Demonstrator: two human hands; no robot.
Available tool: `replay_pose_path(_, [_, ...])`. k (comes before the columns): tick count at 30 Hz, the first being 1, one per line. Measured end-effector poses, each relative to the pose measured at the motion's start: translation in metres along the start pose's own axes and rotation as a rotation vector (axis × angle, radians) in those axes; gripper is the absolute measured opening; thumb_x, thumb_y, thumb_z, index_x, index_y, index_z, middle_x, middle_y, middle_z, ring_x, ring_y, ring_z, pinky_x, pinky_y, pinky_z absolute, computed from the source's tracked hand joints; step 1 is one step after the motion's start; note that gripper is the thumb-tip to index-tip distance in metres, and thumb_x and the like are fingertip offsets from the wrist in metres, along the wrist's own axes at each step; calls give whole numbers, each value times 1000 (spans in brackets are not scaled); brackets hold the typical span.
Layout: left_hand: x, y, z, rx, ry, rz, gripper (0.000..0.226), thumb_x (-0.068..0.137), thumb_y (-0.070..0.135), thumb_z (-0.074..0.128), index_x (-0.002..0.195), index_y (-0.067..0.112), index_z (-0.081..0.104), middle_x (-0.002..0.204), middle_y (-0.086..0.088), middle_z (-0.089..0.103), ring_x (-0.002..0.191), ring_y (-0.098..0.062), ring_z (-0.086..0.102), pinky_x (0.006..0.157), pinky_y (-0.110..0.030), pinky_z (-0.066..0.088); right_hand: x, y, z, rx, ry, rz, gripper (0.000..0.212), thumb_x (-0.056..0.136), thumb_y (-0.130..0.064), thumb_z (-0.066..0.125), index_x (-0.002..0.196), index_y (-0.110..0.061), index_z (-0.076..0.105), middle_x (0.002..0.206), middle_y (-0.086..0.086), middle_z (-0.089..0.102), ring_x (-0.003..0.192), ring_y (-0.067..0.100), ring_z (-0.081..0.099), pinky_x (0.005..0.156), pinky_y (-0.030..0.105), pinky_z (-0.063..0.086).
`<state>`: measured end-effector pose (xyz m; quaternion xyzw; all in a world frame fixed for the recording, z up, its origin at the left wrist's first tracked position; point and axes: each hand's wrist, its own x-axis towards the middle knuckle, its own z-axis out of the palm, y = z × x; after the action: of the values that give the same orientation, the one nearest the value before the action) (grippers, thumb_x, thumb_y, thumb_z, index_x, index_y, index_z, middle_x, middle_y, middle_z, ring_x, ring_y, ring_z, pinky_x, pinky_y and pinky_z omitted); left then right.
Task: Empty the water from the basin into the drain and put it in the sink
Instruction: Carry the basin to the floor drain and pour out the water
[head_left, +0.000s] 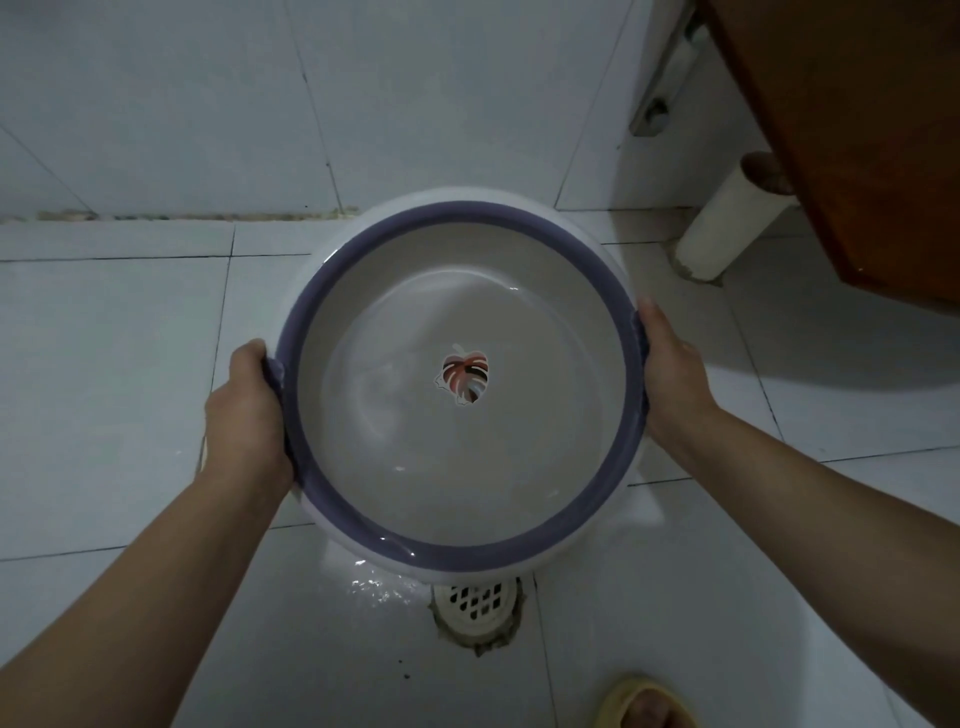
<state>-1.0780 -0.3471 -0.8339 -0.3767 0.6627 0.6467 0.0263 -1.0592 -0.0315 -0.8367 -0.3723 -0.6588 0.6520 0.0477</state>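
A round white basin (395, 467) with a purple rim and a leaf picture on its bottom hangs above the tiled floor, tilted toward me. Water lies in it and runs over the near rim. My left hand (249, 410) grips the left rim and my right hand (672, 374) grips the right rim. Just below the basin's near edge sits the white floor drain (475, 605), partly hidden by the basin. A splash of water (376, 587) glistens on the tile to the drain's left.
A white pipe (727, 228) rises from the floor at the back right, beside a brown wooden panel (857, 156). The white tiled wall meets the floor behind the basin. A foot in a yellow slipper (641, 704) stands near the bottom edge.
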Motion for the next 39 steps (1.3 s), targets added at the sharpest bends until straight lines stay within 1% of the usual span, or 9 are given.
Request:
replay_pose_path(3, [-1, 0, 0, 1, -14, 20, 28, 71, 47, 45, 54, 26, 53, 64, 0, 55, 65, -17, 51, 61, -32, 41, 0, 0, 0, -3, -2, -6, 41, 88, -51, 52, 66, -19, 63, 40, -12, 62, 40, 3, 60, 37, 13, 43])
replay_pose_path(9, [-1, -1, -1, 12, -5, 8, 30, 68, 51, 45, 52, 26, 52, 62, 0, 53, 62, -18, 51, 62, -33, 40, -1, 0, 0, 16, -19, -1, 40, 87, -52, 53, 67, -19, 65, 43, -11, 64, 43, 5, 63, 39, 14, 46])
replay_pose_path(14, [1, -1, -1, -4, 5, -12, 35, 68, 53, 45, 48, 27, 56, 57, 4, 57, 62, -15, 54, 63, -32, 43, 1, -4, 2, 4, -23, -1, 41, 86, -53, 53, 67, -19, 66, 46, -10, 65, 52, 11, 65, 57, 25, 50])
replay_pose_path(19, [1, 2, 2, -40, -24, -9, 46, 74, 50, 43, 36, 29, 56, 36, 14, 56, 64, -13, 56, 62, -31, 44, 1, -7, 2, -10, -19, -39, 41, 89, -51, 50, 66, -19, 64, 41, -13, 62, 42, 2, 61, 39, 13, 44])
replay_pose_path(25, [1, 4, 3, -54, -24, 23, 47, 77, 51, 43, 37, 32, 60, 38, 15, 59, 67, -12, 58, 59, -30, 44, 1, -8, 0, -23, -17, -21, 41, 87, -53, 51, 67, -19, 63, 43, -13, 62, 50, 7, 63, 51, 20, 48])
replay_pose_path(28, [0, 4, 3, -41, -14, 17, 49, 78, 50, 43, 36, 31, 59, 37, 15, 58, 66, -11, 57, 57, -29, 43, 2, -8, 1, -28, -12, -18, 40, 87, -53, 50, 68, -21, 65, 44, -14, 64, 48, 4, 63, 54, 23, 47])
replay_pose_path(31, [-1, 5, 4, -36, -8, 3, 42, 77, 51, 43, 47, 29, 62, 39, 15, 61, 69, -13, 59, 60, -30, 44, 3, -7, 2, -19, -12, -17, 40, 87, -53, 51, 67, -21, 65, 44, -13, 65, 45, 3, 63, 56, 25, 48])
replay_pose_path(34, [0, 6, 5, -43, 7, 8, 34, 78, 51, 44, 57, 29, 61, 40, 15, 61, 69, -12, 60, 57, -28, 43, 3, -7, 2, -10, -7, -26, 40, 87, -53, 51, 65, -22, 64, 43, -13, 64, 44, 2, 63, 54, 24, 46])
replay_pose_path(39, [-1, 7, 6, -50, -10, 23, 35, 80, 50, 43, 58, 29, 60, 39, 15, 61, 67, -11, 59, 56, -28, 42, 3, -9, 2, -19, -5, -40, 40, 87, -53, 51, 64, -22, 63, 43, -12, 64, 44, 3, 62, 45, 16, 46])
